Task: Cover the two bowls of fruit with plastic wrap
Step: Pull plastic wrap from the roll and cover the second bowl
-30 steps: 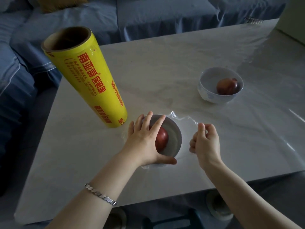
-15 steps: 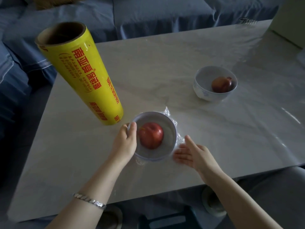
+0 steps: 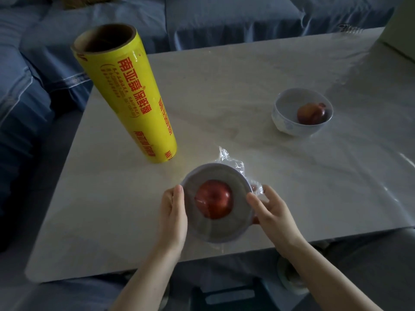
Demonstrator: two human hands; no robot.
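The near bowl holds a red apple under a clear sheet of plastic wrap that bunches loosely at its far right side. My left hand cups the bowl's left wall. My right hand grips its right rim and the wrap there. A second white bowl with a reddish fruit stands uncovered at the right. A tall yellow roll of plastic wrap stands upright to the left of the near bowl.
The pale marble table has its front edge just below the near bowl. A blue sofa runs behind and to the left of the table. A pale box corner sits at the far right.
My left hand came off the bowl's top to its left side. My right hand moved from fisted beside the bowl to gripping its right rim. The bowl now lies level.
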